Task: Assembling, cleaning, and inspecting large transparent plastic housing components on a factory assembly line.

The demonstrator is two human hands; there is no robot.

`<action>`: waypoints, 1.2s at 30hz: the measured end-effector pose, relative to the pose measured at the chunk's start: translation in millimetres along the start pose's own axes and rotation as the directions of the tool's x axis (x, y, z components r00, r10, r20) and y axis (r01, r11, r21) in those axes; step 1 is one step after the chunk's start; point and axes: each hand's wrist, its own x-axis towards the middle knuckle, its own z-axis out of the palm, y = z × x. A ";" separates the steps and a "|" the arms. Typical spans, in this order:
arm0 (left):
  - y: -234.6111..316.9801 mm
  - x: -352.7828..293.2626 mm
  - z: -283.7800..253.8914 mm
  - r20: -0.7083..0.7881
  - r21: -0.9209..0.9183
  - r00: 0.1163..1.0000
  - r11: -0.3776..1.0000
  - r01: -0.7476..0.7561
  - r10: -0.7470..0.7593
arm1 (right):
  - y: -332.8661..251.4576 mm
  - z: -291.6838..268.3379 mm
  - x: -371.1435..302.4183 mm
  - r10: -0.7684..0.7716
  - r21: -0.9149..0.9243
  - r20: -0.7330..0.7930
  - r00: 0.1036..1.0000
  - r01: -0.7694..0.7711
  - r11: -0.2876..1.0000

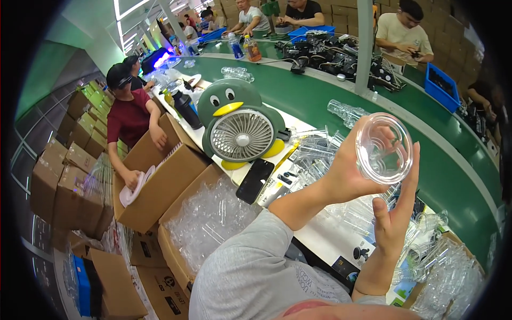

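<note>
A clear plastic cup-like piece with a wide round rim is raised over the table, its rim facing me. My left hand is closed around its left side, and some fingers show through the clear wall. My right hand is upright at its lower right, thumb apart and fingers stretched along the edge; whether they press on it is hard to tell. Beneath and around my hands lie several clear plastic pieces. More of them fill a box at the lower right.
A green penguin-shaped fan and a dark phone sit on the white table. To the left is an open carton of clear plastic; a person handles another carton. Beyond runs a green conveyor, with people and black parts across it.
</note>
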 end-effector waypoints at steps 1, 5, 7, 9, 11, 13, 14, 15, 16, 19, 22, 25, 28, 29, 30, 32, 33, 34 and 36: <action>0.1 3.0 -0.8 0.003 -0.011 1.000 1.000 0.009 -0.009 | 0.7 -1.5 0.5 -0.001 -0.009 -0.010 1.000 0.001 1.000; 0.2 2.4 2.0 -0.009 -0.070 1.000 0.997 0.029 -0.030 | -1.2 -3.8 -3.6 0.039 0.015 0.214 0.976 -0.043 0.999; -2.3 3.5 3.2 -0.019 -0.017 1.000 1.000 0.017 -0.017 | -4.7 0.3 -2.4 0.044 0.060 0.219 0.975 -0.058 0.996; -4.9 4.3 5.8 -0.069 -0.063 0.996 0.996 -0.066 0.062 | -1.4 -2.1 -1.7 0.013 -0.014 0.237 0.971 -0.010 1.000; -11.0 2.4 -1.0 -0.135 0.021 0.983 0.993 -0.120 0.122 | 0.0 -5.0 2.2 -0.001 -0.099 0.259 0.966 0.028 0.995; -21.7 3.9 -11.2 -0.095 -0.092 0.980 0.978 -0.185 0.176 | 0.8 -10.7 6.0 -0.031 -0.094 0.226 0.974 0.053 0.994; -22.4 0.6 -15.2 -0.149 -0.041 0.968 0.977 -0.212 0.203 | -0.8 -15.1 8.5 0.002 -0.111 0.195 0.981 0.020 0.994; -19.1 3.0 -16.7 -0.189 -0.097 0.966 0.975 -0.198 0.177 | -1.0 -23.6 10.9 0.047 -0.164 0.154 0.987 -0.021 0.986; -22.9 3.0 -32.3 -0.215 0.098 0.940 0.964 -0.249 0.265 | -1.2 -30.5 12.2 0.032 -0.162 0.076 0.997 -0.019 0.987; -5.8 10.5 -38.7 -0.298 0.038 0.868 0.914 -0.404 0.397 | -1.0 -47.8 12.1 0.022 -0.181 -0.125 0.992 -0.045 0.983; 1.0 16.1 -43.6 -0.344 0.006 0.835 0.890 -0.455 0.429 | -1.4 -66.6 19.5 -0.021 -0.263 -0.233 0.972 -0.042 0.964; 2.1 13.5 -40.6 -0.437 0.088 0.777 0.882 -0.464 0.452 | 6.0 -75.4 33.3 -0.029 -0.416 -0.211 0.977 -0.063 0.907; 1.7 10.7 -52.9 -0.343 -0.044 0.824 0.868 -0.495 0.452 | 23.9 -85.7 40.6 0.178 -0.766 0.136 0.975 -0.011 0.643; 6.1 9.2 -52.9 -0.319 -0.117 0.826 0.845 -0.522 0.465 | 24.2 -92.8 38.3 0.336 -0.849 0.208 0.919 -0.001 0.528; 15.9 8.8 -58.3 -0.318 -0.154 0.836 0.845 -0.512 0.448 | 39.7 -93.9 38.0 0.414 -0.887 0.296 0.861 0.087 0.454; 13.2 10.0 -57.9 -0.346 -0.173 0.841 0.852 -0.494 0.417 | 77.9 -99.8 19.2 0.564 -0.925 0.372 0.738 0.240 0.295; 14.1 8.9 -59.8 -0.376 -0.156 0.836 0.862 -0.483 0.400 | 92.5 -100.1 8.4 0.613 -0.918 0.395 0.684 0.317 0.237; 14.8 9.5 -59.2 -0.393 -0.165 0.836 0.865 -0.473 0.382 | 104.6 -104.1 -2.9 0.624 -0.924 0.379 0.684 0.311 0.221; 16.5 9.5 -58.4 -0.412 -0.164 0.830 0.866 -0.473 0.375 | 117.0 -109.8 -21.3 0.618 -0.837 0.509 0.599 0.512 0.192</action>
